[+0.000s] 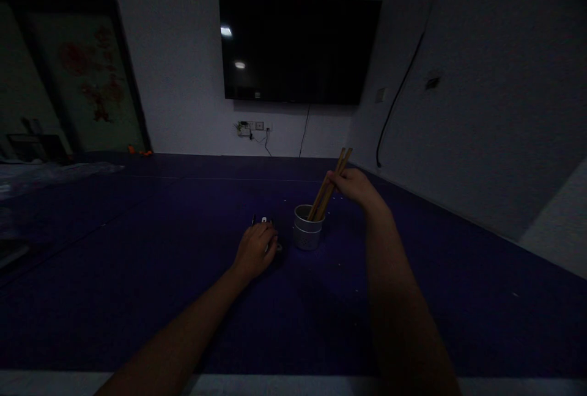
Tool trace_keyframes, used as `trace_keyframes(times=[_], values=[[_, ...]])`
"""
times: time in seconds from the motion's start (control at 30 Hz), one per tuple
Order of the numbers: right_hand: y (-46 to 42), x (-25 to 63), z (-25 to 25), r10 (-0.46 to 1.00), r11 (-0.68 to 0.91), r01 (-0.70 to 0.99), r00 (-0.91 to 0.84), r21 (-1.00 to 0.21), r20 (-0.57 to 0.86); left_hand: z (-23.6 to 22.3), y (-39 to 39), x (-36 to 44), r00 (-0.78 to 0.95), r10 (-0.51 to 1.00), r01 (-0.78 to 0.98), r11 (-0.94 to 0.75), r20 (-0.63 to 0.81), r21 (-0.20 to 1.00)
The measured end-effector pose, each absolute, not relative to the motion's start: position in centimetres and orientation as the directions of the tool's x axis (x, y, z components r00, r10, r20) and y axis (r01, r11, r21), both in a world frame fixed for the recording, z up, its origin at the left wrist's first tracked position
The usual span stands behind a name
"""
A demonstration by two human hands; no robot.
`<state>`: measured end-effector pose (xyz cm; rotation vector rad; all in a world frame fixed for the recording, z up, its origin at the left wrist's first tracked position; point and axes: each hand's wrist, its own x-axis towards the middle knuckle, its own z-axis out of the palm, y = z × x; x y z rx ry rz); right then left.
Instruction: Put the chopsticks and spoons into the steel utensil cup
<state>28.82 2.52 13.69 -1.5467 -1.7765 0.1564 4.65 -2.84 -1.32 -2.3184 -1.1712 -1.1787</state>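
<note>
A silver metal cup stands upright on the dark blue surface. Several wooden chopsticks lean to the right in it, their lower ends inside the rim. My right hand pinches them near their upper part. To the left of the cup, my left hand rests low with its fingers curled over small dark and shiny items. Most of these lie under the hand, and I cannot make out their kind in the dim light.
Small white specks are scattered on the blue surface around the cup. Clear plastic wrapping lies at the left. A large television hangs on the far wall, above sockets with cables. A black cable runs down the right wall.
</note>
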Motion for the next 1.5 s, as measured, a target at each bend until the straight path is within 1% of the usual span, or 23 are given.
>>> trace_keyframes(times=[0.17, 0.27, 0.4, 0.53, 0.67, 0.8, 1.0, 1.2, 1.5], values=[[2.7, 28.7, 13.4, 0.915, 0.263, 0.833, -0.056, -0.486, 0.399, -1.3, -2.9, 4.7, 0.342, 0.539, 0.760, -0.641, 0.770, 0.111], [2.4, 28.5, 13.4, 0.944, 0.213, 0.852, -0.052, -0.479, 0.327, -1.3, -2.8, 4.7, 0.348, 0.539, 0.755, -0.647, 0.767, 0.112], [2.1, 28.4, 13.1, 0.979, 0.144, 0.796, -0.027, -0.588, 0.203, -1.4, -2.7, 4.6, 0.349, 0.543, 0.749, -0.651, 0.763, 0.121], [1.9, 28.4, 12.8, 0.990, 0.116, 0.711, -0.025, -0.693, 0.140, -1.4, -2.6, 4.5, 0.354, 0.544, 0.736, -0.664, 0.760, 0.133], [1.7, 28.6, 12.6, 0.997, 0.072, 0.670, -0.018, -0.739, 0.081, -1.5, -2.5, 4.5, 0.355, 0.540, 0.726, -0.674, 0.763, 0.140], [1.7, 28.8, 12.5, 0.999, 0.035, 0.657, -0.022, -0.753, 0.027, -1.6, -2.4, 4.5, 0.354, 0.535, 0.719, -0.681, 0.767, 0.143], [1.8, 29.0, 12.3, 0.999, 0.031, 0.628, -0.038, -0.777, 0.008, -1.6, -2.5, 4.3, 0.367, 0.541, 0.714, -0.685, 0.756, 0.143], [1.9, 29.1, 12.1, 1.000, 0.021, 0.620, -0.010, -0.785, 0.019, -1.7, -2.4, 4.2, 0.371, 0.548, 0.714, -0.684, 0.749, 0.147], [2.1, 29.0, 12.2, 0.999, 0.011, 0.653, 0.027, -0.757, 0.038, -1.7, -2.4, 4.3, 0.379, 0.551, 0.716, -0.683, 0.743, 0.142]])
